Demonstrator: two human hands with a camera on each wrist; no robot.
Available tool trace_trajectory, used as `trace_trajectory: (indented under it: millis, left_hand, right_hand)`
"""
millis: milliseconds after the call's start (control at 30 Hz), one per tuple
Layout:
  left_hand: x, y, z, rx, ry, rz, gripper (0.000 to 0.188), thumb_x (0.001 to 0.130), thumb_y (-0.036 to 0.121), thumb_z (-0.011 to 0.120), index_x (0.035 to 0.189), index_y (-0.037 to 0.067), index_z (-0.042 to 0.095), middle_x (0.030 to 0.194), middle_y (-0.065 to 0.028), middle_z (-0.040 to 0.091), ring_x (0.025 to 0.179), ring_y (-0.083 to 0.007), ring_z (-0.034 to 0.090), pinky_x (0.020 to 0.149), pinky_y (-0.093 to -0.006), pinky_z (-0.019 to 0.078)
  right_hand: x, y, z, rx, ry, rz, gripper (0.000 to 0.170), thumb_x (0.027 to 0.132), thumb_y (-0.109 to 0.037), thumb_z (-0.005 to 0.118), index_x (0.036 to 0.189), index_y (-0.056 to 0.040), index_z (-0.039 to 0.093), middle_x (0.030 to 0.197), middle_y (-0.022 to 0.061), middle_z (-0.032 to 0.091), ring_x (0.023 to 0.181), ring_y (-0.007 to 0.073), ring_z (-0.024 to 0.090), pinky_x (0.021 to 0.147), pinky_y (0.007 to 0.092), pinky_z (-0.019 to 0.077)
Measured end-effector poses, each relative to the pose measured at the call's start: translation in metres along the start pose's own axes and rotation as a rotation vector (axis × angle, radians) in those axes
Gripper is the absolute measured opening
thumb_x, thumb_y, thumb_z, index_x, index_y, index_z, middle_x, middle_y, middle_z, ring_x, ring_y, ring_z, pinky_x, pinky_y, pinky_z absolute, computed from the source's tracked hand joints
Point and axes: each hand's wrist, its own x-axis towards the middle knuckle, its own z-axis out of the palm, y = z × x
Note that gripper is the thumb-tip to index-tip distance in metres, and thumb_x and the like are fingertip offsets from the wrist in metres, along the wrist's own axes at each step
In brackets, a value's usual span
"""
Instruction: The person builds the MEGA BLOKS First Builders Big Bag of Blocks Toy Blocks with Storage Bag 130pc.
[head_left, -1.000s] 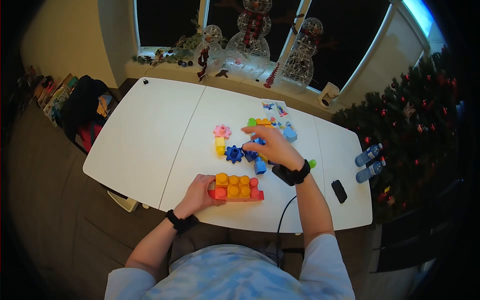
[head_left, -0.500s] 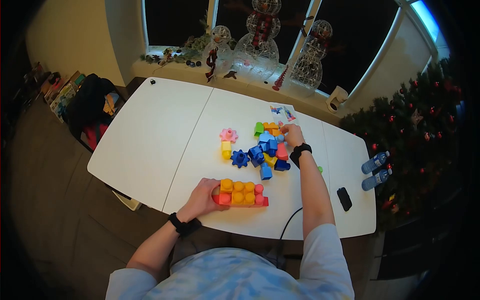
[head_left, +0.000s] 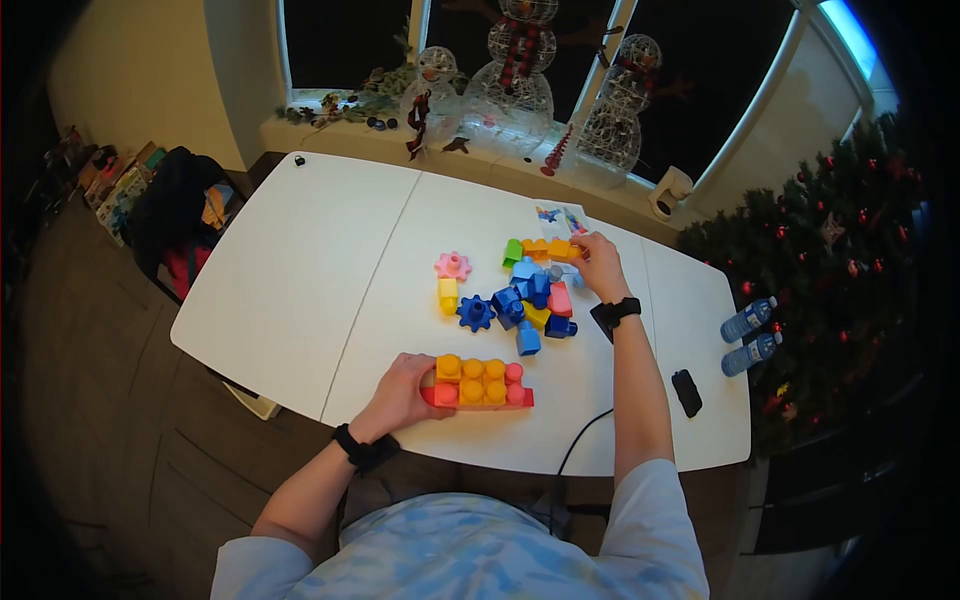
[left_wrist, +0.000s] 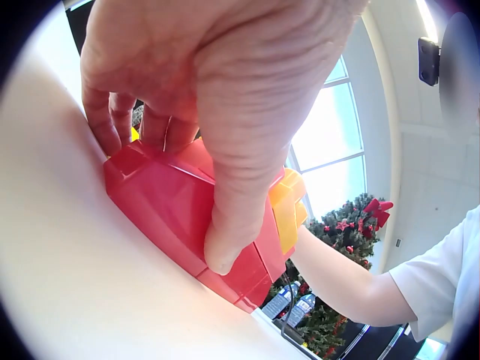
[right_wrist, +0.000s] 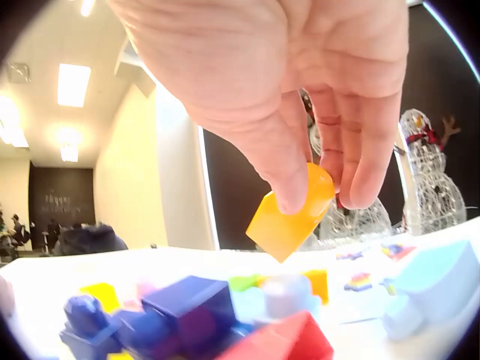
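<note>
My left hand [head_left: 397, 398] grips the left end of a joined block build on the table, with orange blocks [head_left: 472, 381] and pink blocks on a red base [head_left: 527, 399]. In the left wrist view the thumb presses the red block's side [left_wrist: 165, 206]. At the back of the loose pile my right hand [head_left: 602, 268] pinches an orange block [right_wrist: 292, 214] between thumb and fingers; the right wrist view shows it tilted, above the other blocks. Dark blue blocks [head_left: 507, 302], a light blue block [head_left: 528, 339] and a pink block [head_left: 559, 299] lie nearby.
A blue gear [head_left: 476, 313], a pink gear [head_left: 453, 265] and a yellow block [head_left: 447, 295] lie left of the pile. Printed sheets [head_left: 549, 215] lie behind it. A phone [head_left: 687, 393], a cable [head_left: 577, 438] and two water bottles [head_left: 748, 319] are on the right.
My right hand came over the pile from the left to its back right and now pinches an orange block. My left hand keeps its grip on the build.
</note>
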Motion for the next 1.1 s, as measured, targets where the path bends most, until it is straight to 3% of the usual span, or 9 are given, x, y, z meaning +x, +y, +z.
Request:
trace_trajectory:
  millis: [67,133,267,333,600,800,1033,1100]
  left_hand:
    - [0.000,-0.002,0.001,-0.007,0.006,0.019,0.073,0.060,0.026,0.095,0.124,0.006,0.067,0.118,-0.0118,0.069,0.112,-0.0345,0.059,0.100,-0.0427,0.0507]
    - [0.001,-0.006,0.004,-0.016,0.023,0.029,0.070,0.060,0.028,0.096,0.121,0.008,0.068,0.115,-0.0113,0.070,0.109,-0.0346,0.060,0.099,-0.0428,0.0508]
    - [0.001,-0.008,0.006,-0.038,0.037,0.019,0.066,0.061,0.027,0.097,0.119,0.012,0.071,0.112,-0.0093,0.071,0.107,-0.0338,0.061,0.098,-0.0421,0.0506]
    - [0.000,-0.007,0.005,-0.047,0.029,0.012,0.066,0.061,0.026,0.097,0.120,0.012,0.071,0.112,-0.0088,0.071,0.107,-0.0334,0.060,0.098,-0.0420,0.0504]
    - [0.000,-0.001,0.003,-0.027,0.035,0.029,0.065,0.061,0.025,0.097,0.119,0.012,0.071,0.111,-0.0076,0.071,0.108,-0.0323,0.060,0.099,-0.0420,0.0505]
    - [0.000,0.004,0.000,-0.015,0.016,0.019,0.066,0.060,0.027,0.097,0.118,0.012,0.071,0.111,-0.0081,0.071,0.107,-0.0319,0.060,0.097,-0.0421,0.0509]
    - [0.001,0.012,-0.003,0.020,0.011,0.014,0.068,0.060,0.027,0.096,0.118,0.008,0.069,0.109,-0.0100,0.069,0.107,-0.0326,0.059,0.095,-0.0425,0.0519]
    - [0.002,0.012,-0.003,0.019,0.021,0.019,0.067,0.060,0.027,0.096,0.118,0.008,0.069,0.108,-0.0100,0.069,0.107,-0.0327,0.059,0.095,-0.0426,0.0520]
  right_hand:
    - [-0.021,-0.023,-0.027,0.066,0.047,-0.026,0.030,0.083,-0.001,0.078,0.112,0.0010,0.075,0.108,0.0164,0.067,0.090,0.0302,0.071,0.084,0.0349,0.0585]
    - [-0.055,-0.058,-0.055,0.314,-0.060,-0.070,0.031,0.083,0.000,0.078,0.113,0.0014,0.074,0.106,0.0150,0.065,0.087,0.0270,0.070,0.082,0.0323,0.0584]
    - [-0.121,-0.110,-0.075,0.332,-0.382,-0.206,0.030,0.084,-0.001,0.077,0.114,0.0000,0.073,0.105,0.0137,0.063,0.085,0.0245,0.070,0.079,0.0315,0.0582]
    - [-0.139,-0.125,-0.071,0.312,-0.422,-0.223,0.028,0.084,-0.001,0.077,0.111,0.0008,0.070,0.102,0.0140,0.062,0.083,0.0255,0.069,0.077,0.0340,0.0579]
    - [-0.153,-0.128,-0.043,0.328,-0.361,-0.222,0.029,0.083,0.000,0.076,0.110,0.0001,0.067,0.105,0.0173,0.063,0.094,0.0376,0.067,0.082,0.0418,0.0555]
    - [-0.158,-0.130,-0.036,0.290,-0.294,-0.299,0.022,0.085,0.002,0.071,0.106,0.0017,0.065,0.105,0.0166,0.061,0.095,0.0374,0.065,0.083,0.0422,0.0543]
    - [-0.158,-0.126,-0.032,0.259,-0.302,-0.302,0.026,0.085,0.002,0.074,0.111,0.0023,0.070,0.103,0.0143,0.063,0.092,0.0335,0.067,0.081,0.0390,0.0554]
    - [-0.157,-0.127,-0.033,0.284,-0.323,-0.329,0.018,0.084,0.005,0.067,0.101,0.0009,0.063,0.102,0.0158,0.057,0.095,0.0364,0.063,0.081,0.0425,0.0537]
